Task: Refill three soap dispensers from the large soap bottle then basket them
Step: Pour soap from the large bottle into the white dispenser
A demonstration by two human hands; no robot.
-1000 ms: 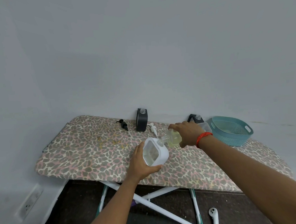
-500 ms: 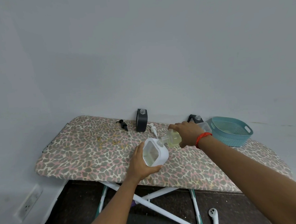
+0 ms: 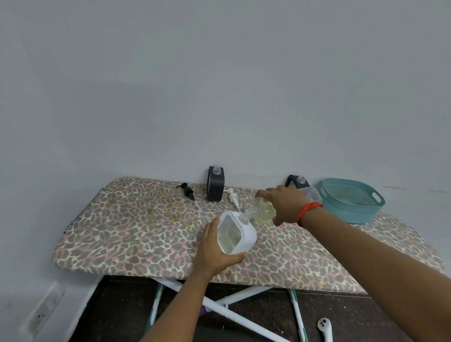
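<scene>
We tip the soap bottle (image 3: 263, 212) at the white dispenser (image 3: 244, 235).
Axis near level, neck pointing left; right hand (image 3: 286, 203) wraps it, left hand (image 3: 213, 252) grips the dispenser.

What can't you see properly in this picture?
Head view only:
1. Soap bottle: the right hand covers most of it, so its soap level is hidden.
2. Dark dispenser nearest the basket: the same hand hides its lower part.
3. Soap stream into the white dispenser, held by the left hand: too small to tell.
</scene>
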